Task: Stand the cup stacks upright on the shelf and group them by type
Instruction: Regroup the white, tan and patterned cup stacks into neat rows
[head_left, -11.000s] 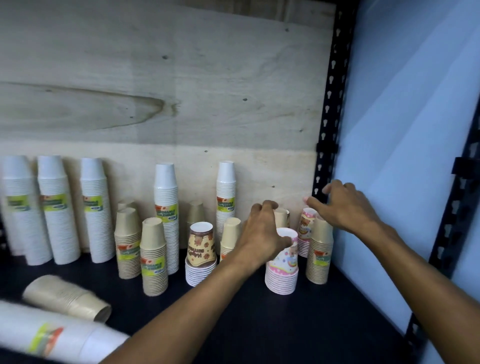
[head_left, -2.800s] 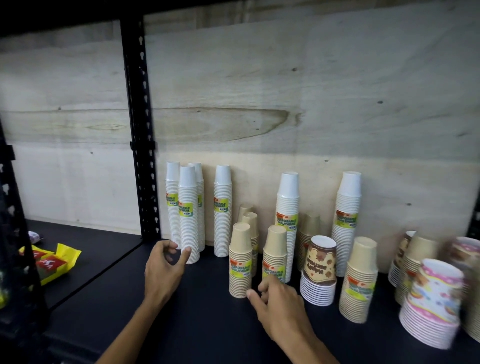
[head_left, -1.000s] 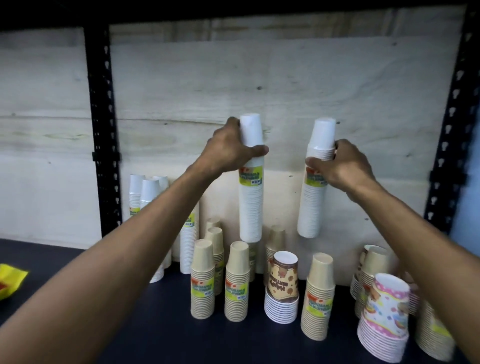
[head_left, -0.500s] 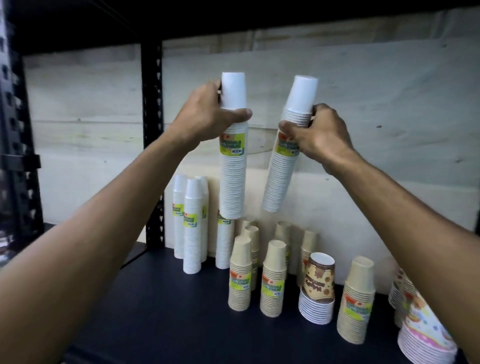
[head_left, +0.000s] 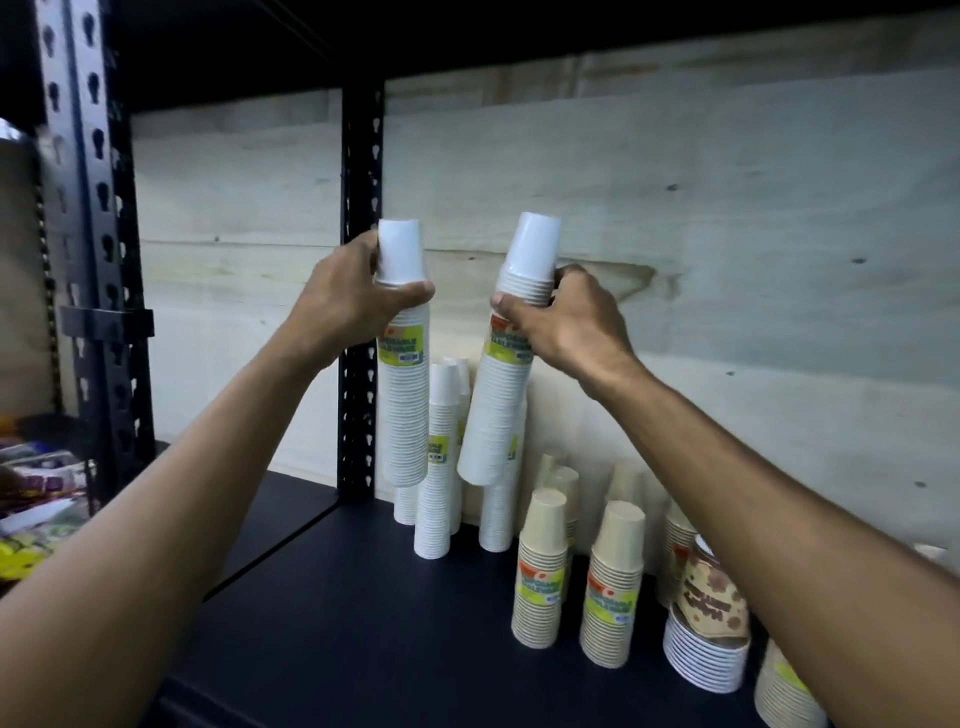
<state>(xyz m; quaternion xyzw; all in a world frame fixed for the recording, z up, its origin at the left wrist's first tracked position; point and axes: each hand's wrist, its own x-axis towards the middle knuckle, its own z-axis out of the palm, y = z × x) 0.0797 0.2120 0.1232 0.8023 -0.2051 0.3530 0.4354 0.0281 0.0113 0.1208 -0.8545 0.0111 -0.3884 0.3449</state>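
Lowered since the earlier frame, left fingers (head_left: 410, 292) clamped on upright tall white paper-cup stack (head_left: 404, 395), right fingers (head_left: 511, 306) on tilted white stack (head_left: 498, 410).

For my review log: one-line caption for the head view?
Left hand and right hand each hold a white cup stack aloft above white stacks on the dark shelf.

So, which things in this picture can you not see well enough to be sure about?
- Head view: the standing white stacks behind are partly covered by the two lifted white stacks, the left one in the left hand and the right one in the right hand.
- The printed cup stack is partly hidden by the right forearm.
- The packets are cut off by the left edge and blurred.
- Label text is too small to read.
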